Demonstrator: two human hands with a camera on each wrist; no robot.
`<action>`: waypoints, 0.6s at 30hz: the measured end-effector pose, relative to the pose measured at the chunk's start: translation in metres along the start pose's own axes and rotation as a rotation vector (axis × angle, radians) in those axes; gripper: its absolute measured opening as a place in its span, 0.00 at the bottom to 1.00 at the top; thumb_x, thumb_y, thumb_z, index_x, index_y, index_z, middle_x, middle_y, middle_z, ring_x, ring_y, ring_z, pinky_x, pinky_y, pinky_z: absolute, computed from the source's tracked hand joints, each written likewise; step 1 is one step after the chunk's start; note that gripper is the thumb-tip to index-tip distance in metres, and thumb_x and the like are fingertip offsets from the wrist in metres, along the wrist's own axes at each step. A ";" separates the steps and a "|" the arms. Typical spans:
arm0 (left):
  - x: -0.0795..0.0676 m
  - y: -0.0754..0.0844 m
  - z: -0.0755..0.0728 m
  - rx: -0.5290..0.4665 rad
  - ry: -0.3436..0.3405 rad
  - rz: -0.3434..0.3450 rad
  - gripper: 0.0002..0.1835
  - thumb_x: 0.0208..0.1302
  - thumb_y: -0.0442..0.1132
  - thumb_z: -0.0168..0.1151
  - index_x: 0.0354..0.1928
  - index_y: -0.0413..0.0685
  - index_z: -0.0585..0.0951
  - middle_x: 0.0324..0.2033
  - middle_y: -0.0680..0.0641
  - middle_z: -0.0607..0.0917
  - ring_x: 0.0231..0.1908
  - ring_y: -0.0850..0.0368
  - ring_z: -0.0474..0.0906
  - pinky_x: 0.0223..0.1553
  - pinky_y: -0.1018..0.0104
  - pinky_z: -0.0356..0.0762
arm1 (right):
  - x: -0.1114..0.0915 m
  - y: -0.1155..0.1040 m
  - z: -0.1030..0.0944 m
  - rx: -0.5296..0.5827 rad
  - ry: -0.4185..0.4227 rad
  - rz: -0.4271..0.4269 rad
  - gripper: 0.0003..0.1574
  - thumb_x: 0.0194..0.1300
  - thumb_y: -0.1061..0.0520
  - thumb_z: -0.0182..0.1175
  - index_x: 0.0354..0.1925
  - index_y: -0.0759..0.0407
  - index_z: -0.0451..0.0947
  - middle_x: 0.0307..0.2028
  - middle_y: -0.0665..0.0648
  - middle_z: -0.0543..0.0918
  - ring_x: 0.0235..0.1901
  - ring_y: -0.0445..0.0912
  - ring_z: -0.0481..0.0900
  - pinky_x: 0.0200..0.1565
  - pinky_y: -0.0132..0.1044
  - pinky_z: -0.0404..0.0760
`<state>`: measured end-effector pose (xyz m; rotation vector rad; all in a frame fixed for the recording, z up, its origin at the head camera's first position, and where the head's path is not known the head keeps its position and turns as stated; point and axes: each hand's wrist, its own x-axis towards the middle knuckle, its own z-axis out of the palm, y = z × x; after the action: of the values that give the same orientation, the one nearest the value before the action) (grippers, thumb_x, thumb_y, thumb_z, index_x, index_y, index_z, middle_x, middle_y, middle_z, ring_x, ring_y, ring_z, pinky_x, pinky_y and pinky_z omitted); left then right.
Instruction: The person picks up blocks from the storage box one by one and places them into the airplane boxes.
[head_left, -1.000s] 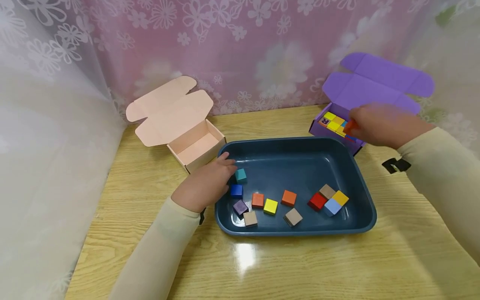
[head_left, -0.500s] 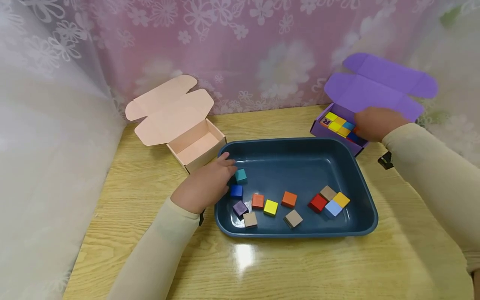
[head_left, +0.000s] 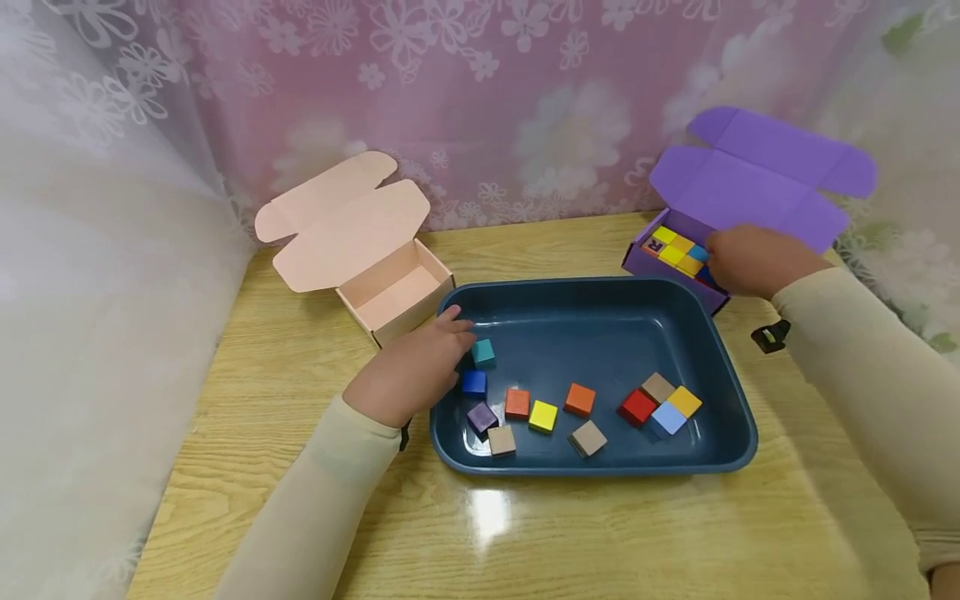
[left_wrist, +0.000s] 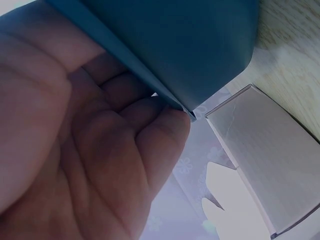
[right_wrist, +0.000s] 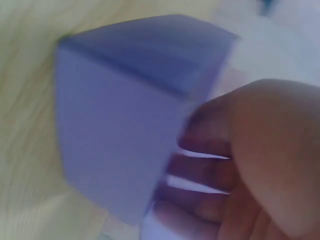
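Observation:
My left hand (head_left: 408,369) lies over the left rim of a dark blue tray (head_left: 570,302). Its fingers curl over that rim in the left wrist view, beside a teal cube (head_left: 483,353). At the far right my right hand (head_left: 761,260) reaches into an open purple box (head_left: 671,273). Yellow, orange and blue cubes (head_left: 681,250) fill the visible part of that box, one marked R. The right fingertips are hidden in the head view, and the right wrist view shows the fingers (right_wrist: 200,172) at the box's edge. Whether they hold a cube cannot be seen.
An open pink box (head_left: 397,296) stands behind the tray's left corner, its lid tilted back. Inside the tray lie several loose cubes: red (head_left: 637,407), yellow (head_left: 543,417), blue (head_left: 473,384), purple (head_left: 482,417) and plain wood (head_left: 587,438). A floral curtain (head_left: 487,108) hangs behind.
My right hand has lowered an orange cube into the purple box's right end; the cube is out of sight now. My left hand stays on the tray's rim.

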<state>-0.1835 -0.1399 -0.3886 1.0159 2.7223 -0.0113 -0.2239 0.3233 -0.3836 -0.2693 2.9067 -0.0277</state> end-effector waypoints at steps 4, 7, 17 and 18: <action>0.003 0.002 0.001 -0.006 -0.011 -0.001 0.28 0.68 0.40 0.69 0.70 0.49 0.77 0.73 0.47 0.71 0.78 0.49 0.51 0.67 0.55 0.71 | -0.015 -0.003 0.000 0.083 0.099 0.012 0.19 0.76 0.55 0.50 0.39 0.70 0.80 0.26 0.59 0.81 0.24 0.49 0.75 0.33 0.52 0.78; 0.003 0.003 0.001 -0.003 -0.013 -0.008 0.28 0.68 0.40 0.69 0.70 0.49 0.77 0.73 0.48 0.71 0.79 0.49 0.50 0.67 0.55 0.71 | -0.021 -0.003 0.000 0.118 0.138 0.012 0.22 0.77 0.54 0.52 0.52 0.72 0.80 0.36 0.62 0.86 0.31 0.52 0.81 0.41 0.60 0.81; 0.000 0.003 0.001 -0.019 0.010 -0.010 0.28 0.67 0.39 0.70 0.69 0.48 0.78 0.73 0.47 0.71 0.79 0.49 0.50 0.65 0.55 0.73 | -0.012 0.010 0.009 0.076 0.021 0.040 0.16 0.73 0.62 0.47 0.46 0.68 0.80 0.35 0.63 0.82 0.31 0.55 0.76 0.35 0.50 0.78; 0.000 0.003 0.001 -0.017 0.012 -0.008 0.28 0.67 0.39 0.70 0.68 0.48 0.78 0.72 0.47 0.71 0.79 0.48 0.50 0.65 0.55 0.73 | -0.010 0.011 0.011 0.081 0.013 0.036 0.16 0.72 0.63 0.47 0.46 0.69 0.80 0.35 0.63 0.81 0.30 0.54 0.75 0.35 0.50 0.77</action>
<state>-0.1817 -0.1375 -0.3895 1.0030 2.7330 0.0172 -0.2136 0.3365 -0.3925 -0.2040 2.9145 -0.1416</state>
